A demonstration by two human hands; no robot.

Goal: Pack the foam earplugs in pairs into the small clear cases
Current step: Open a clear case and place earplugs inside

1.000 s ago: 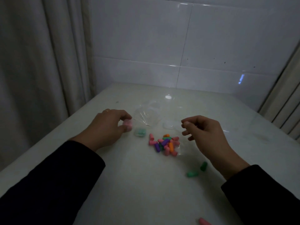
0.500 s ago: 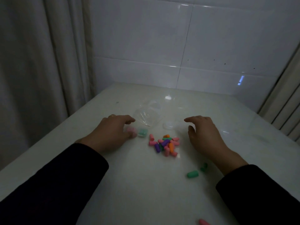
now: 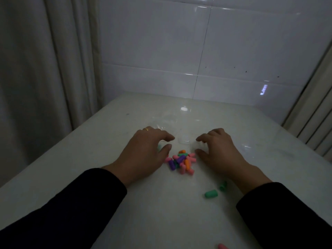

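left hand (image 3: 143, 153) and right hand (image 3: 218, 151) hover loosely spread, empty; a careless sweep could scatter the earplugs (image 3: 181, 161).

**Nothing to read here**

No lettering, label, brand mark or number shows anywhere in this dim head view. The bright patch on the wall tile (image 3: 263, 89) is only a glare smear, with no characters legible in it.
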